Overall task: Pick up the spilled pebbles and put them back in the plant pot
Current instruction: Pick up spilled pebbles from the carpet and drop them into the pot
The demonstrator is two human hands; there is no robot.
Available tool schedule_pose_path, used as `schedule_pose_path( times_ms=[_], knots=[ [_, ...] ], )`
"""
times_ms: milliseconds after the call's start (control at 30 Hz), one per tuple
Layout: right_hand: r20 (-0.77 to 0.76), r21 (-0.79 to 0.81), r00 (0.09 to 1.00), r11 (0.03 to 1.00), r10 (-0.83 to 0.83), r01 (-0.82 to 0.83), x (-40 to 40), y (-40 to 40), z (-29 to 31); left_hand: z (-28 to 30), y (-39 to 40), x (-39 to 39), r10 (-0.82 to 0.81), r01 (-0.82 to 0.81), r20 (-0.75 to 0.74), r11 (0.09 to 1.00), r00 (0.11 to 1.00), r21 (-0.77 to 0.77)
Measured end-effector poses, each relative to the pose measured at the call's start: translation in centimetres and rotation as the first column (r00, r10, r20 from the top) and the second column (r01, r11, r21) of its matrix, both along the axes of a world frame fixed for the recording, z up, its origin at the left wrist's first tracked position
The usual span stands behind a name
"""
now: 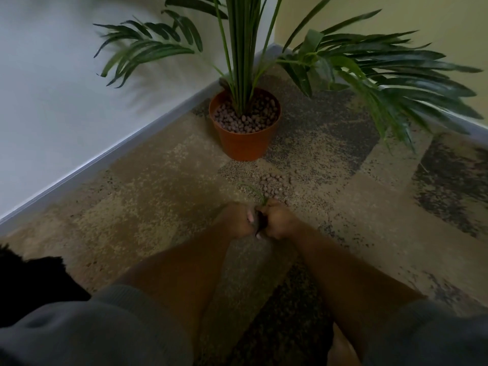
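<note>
An orange plant pot [245, 143] stands on the carpet near the room's corner. It holds a green palm and is filled with brown pebbles [245, 120]. A small heap of spilled pebbles [274, 184] lies on the carpet in front of the pot, with a few strays around it. My left hand [237, 220] and my right hand [280, 220] are pressed together just short of the heap, fingers curled inward. Something small and dark shows in the gap between them, but I cannot make out what it is. A thin green leaf blade [250, 190] reaches from the carpet to my right fingertips.
The grey skirting board [118, 151] and white wall run along the left, and a yellowish wall is behind on the right. Long palm fronds [396, 83] hang low over the carpet to the right of the pot. A dark object [31, 281] sits at the lower left.
</note>
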State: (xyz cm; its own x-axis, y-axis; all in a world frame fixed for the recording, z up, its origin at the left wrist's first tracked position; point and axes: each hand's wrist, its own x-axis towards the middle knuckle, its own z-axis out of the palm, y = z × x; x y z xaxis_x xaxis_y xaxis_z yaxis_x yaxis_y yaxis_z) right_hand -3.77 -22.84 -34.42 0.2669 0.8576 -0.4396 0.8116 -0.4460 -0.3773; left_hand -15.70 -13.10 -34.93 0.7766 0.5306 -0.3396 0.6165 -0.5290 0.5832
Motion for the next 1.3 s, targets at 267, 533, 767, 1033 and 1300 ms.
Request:
schedule_pose_path(
  times_ms=[267, 533, 767, 1033, 1300],
  knots=[
    [-0.048, 0.097, 0.993, 0.989, -0.107, 0.111, -0.7, 0.1, -0.1, -0.8, 0.9, -1.1, 0.056, -0.051, -0.066, 0.995, 0.996, 0.086],
    [-0.033, 0.018, 0.968, 0.969, -0.247, 0.247, -1.8, 1.1, 0.2, -1.1, 1.1, -1.0, 0.130, -0.126, -0.065, 0.990, 0.989, 0.054],
    [-0.839, -0.406, 0.001, 0.629, -0.543, 0.663, -1.4, 2.1, 2.2, 1.2, 1.6, 0.7, 0.747, -0.525, -0.170, 0.267, 0.642, -0.808],
    [-0.844, -0.534, -0.484, 0.445, -0.231, 0.719, 0.6, 5.3, 5.8, 5.0, 3.5, 1.6, 0.932, -0.200, -0.215, -0.160, 0.293, -0.967],
    [-0.880, -0.458, -0.474, 0.298, -0.020, 0.838, 3.3, 10.0, 13.3, 11.4, 8.0, 6.1, 0.971, -0.016, -0.161, -0.161, 0.175, -0.987]
  ],
)
